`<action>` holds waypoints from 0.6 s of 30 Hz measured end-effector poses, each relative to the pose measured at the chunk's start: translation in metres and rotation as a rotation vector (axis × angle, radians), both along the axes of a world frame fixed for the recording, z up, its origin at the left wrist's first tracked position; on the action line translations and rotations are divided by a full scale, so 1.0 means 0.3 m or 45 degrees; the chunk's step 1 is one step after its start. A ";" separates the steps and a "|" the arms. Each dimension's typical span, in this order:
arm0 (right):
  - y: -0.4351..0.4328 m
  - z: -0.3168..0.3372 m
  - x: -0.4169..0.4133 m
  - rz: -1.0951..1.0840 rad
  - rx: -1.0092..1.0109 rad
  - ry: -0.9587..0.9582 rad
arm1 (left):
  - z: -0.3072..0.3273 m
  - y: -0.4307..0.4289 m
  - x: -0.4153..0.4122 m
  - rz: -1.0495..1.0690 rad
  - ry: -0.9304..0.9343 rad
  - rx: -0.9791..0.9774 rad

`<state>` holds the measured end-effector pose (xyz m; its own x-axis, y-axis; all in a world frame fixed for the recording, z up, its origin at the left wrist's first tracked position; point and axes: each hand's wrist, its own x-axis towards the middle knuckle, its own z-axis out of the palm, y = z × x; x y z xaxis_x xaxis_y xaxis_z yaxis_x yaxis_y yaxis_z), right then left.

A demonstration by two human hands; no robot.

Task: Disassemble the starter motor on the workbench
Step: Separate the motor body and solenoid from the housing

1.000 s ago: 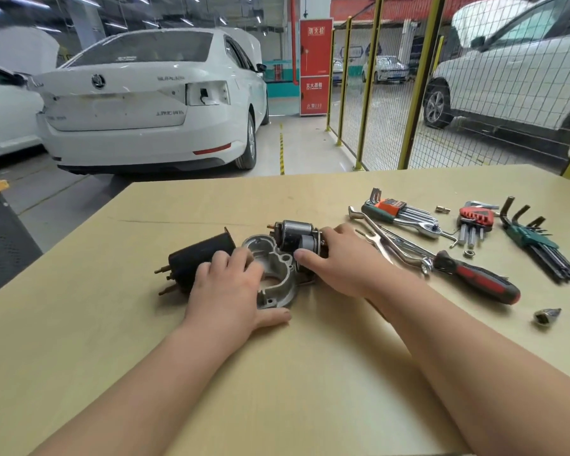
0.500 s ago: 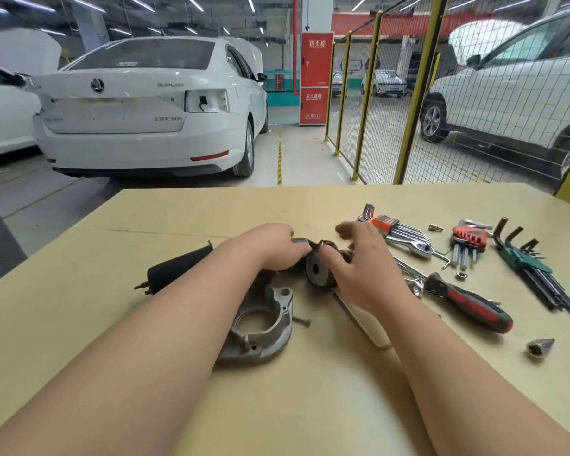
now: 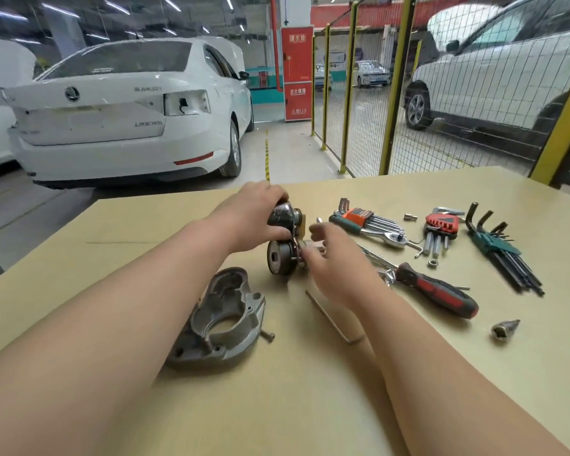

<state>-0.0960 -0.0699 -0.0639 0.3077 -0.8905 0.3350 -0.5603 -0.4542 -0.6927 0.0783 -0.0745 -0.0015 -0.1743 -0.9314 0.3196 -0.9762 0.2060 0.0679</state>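
Note:
My left hand (image 3: 257, 215) grips the dark solenoid cylinder (image 3: 282, 213) of the starter assembly, held upright over the bench. Below it hangs the drive gear unit (image 3: 278, 258), a dark round part with a centre hole. My right hand (image 3: 329, 258) is blurred; its fingertips touch the lever area on the right side of the assembly. The grey cast aluminium nose housing (image 3: 224, 319) lies separate on the workbench (image 3: 277, 406), near my left forearm. A loose bolt (image 3: 267, 335) lies against its right edge.
A long hex key (image 3: 329, 319) lies under my right forearm. To the right lie a red-black screwdriver (image 3: 436, 289), a ratchet wrench (image 3: 389, 238), three hex key sets (image 3: 441, 225), a socket bit (image 3: 504, 329) and a small nut (image 3: 432, 263). White cars and a yellow mesh fence (image 3: 392, 93) stand beyond the bench.
The assembly has come off the nose housing and been lifted upright. My left hand moved from the housing up onto the solenoid. The black motor body is no longer in sight.

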 end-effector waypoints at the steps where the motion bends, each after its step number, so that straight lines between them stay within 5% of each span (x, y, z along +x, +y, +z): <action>1: -0.015 0.008 -0.022 -0.080 0.001 0.004 | 0.006 0.009 -0.004 -0.009 -0.022 -0.003; 6: -0.164 0.073 -0.229 -0.562 -0.011 0.007 | 0.011 0.045 -0.031 -0.031 -0.066 0.044; 9: -0.252 0.091 -0.325 -0.724 0.159 0.505 | 0.005 0.060 -0.048 -0.080 -0.065 0.096; 12: -0.295 0.088 -0.343 -0.605 0.318 1.084 | 0.005 0.072 -0.059 -0.121 -0.010 0.094; 18: -0.368 0.070 -0.329 -0.450 0.392 1.544 | -0.008 0.081 -0.054 -0.149 -0.040 0.089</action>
